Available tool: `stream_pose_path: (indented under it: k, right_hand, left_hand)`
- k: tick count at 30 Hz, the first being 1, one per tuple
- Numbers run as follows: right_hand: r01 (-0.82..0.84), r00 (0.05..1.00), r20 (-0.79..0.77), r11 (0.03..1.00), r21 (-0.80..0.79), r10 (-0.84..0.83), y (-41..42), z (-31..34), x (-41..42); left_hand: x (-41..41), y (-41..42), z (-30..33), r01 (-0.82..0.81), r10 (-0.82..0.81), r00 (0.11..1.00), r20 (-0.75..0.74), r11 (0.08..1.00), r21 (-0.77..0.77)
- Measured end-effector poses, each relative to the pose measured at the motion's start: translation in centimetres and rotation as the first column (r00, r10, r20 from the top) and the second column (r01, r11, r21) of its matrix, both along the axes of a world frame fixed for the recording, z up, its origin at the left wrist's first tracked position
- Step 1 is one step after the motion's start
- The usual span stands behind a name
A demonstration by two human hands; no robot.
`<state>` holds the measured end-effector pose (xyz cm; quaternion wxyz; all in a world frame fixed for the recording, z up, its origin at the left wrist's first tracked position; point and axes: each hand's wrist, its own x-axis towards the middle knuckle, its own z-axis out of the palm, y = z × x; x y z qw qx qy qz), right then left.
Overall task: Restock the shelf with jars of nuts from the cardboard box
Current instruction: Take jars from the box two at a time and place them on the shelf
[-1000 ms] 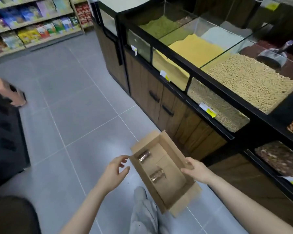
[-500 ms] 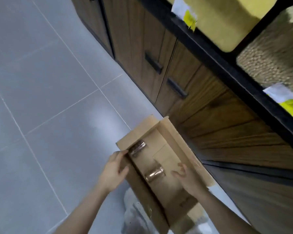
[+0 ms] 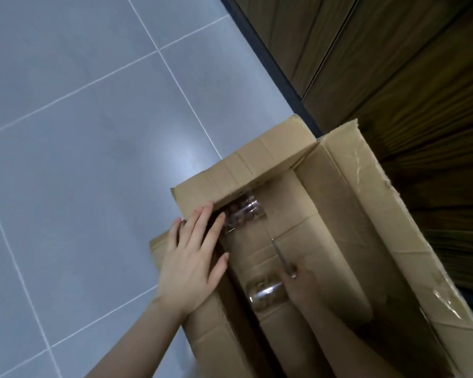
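Setting: grey tiled shop floor [image 3: 88, 132]; dark wood-grain cabinet front [image 3: 407, 77] along the right, the cardboard box [image 3: 372, 214] standing open on the floor just beside its base.

Left hand [image 3: 191, 266]: fingers straight and spread, palm flat on the box's left flap and wall, fingertips reaching over the rim near the far jar. It holds nothing; it appears to steady the box.

Right hand [image 3: 298, 285]: reaches down inside the box, touching the near jar at its right side. The fingers are largely hidden behind the jar and blurred, so whether they have closed round it cannot be told.

Near jar of nuts [image 3: 266, 294]: clear, lying on its side on the box floor, toward the left wall.

Far jar of nuts [image 3: 243, 214]: clear, brown contents, lying on its side in the far left corner, partly under the end flap, just beyond the left fingertips.

Shelf to be restocked: not in view.

Handling note, as judgement: the step is lifting the near jar out. A jar on its side will likely roll, so wrap fingers and thumb right round the body before raising it. Keep the left palm pressing so the light box stays put, and lift clear of the flaps.
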<state>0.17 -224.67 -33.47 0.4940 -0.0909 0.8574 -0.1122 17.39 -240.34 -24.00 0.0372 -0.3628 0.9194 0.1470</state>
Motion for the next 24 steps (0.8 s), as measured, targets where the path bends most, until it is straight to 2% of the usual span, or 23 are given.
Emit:
stream_pose_path:
  k: [4,7,11,14,17,20,24]
  right_hand:
    - [0.106,0.994,-0.008,0.994,-0.030,-0.107,-0.1,-0.9,0.5]
    - [0.104,0.992,-0.060,0.987,-0.120,-0.112,-0.6,1.6,0.3]
    - [0.033,0.991,-0.110,0.949,-0.313,-0.071,-2.7,9.4,-0.6]
    - [-0.066,0.995,-0.102,0.881,-0.469,0.020,-5.5,16.9,-0.7]
    - [-0.115,0.993,-0.066,0.805,-0.582,0.094,-8.1,22.4,0.2]
    - [-0.107,0.988,0.011,0.742,-0.662,0.152,-10.4,24.7,1.5]
    - [-0.039,0.996,0.027,0.705,-0.708,0.082,-12.0,23.5,2.2]
  left_hand:
    - [0.1,0.1,-0.1,-0.005,0.004,1.000,0.029,1.000,0.012]
    - [0.0,-0.1,0.8,0.002,-0.006,0.998,0.070,0.998,0.060]
    - [-0.7,0.9,4.1,-0.010,0.015,1.000,-0.022,0.980,0.201]
    - [-1.6,1.8,7.5,0.003,0.029,0.995,-0.095,0.948,0.318]
    - [-2.6,1.4,11.1,-0.066,0.131,0.983,-0.130,0.907,0.416]
    - [-2.1,-0.4,13.4,-0.166,0.260,0.944,-0.202,0.906,0.390]
    - [1.3,-2.9,13.5,-0.266,0.335,0.910,-0.244,0.924,0.275]
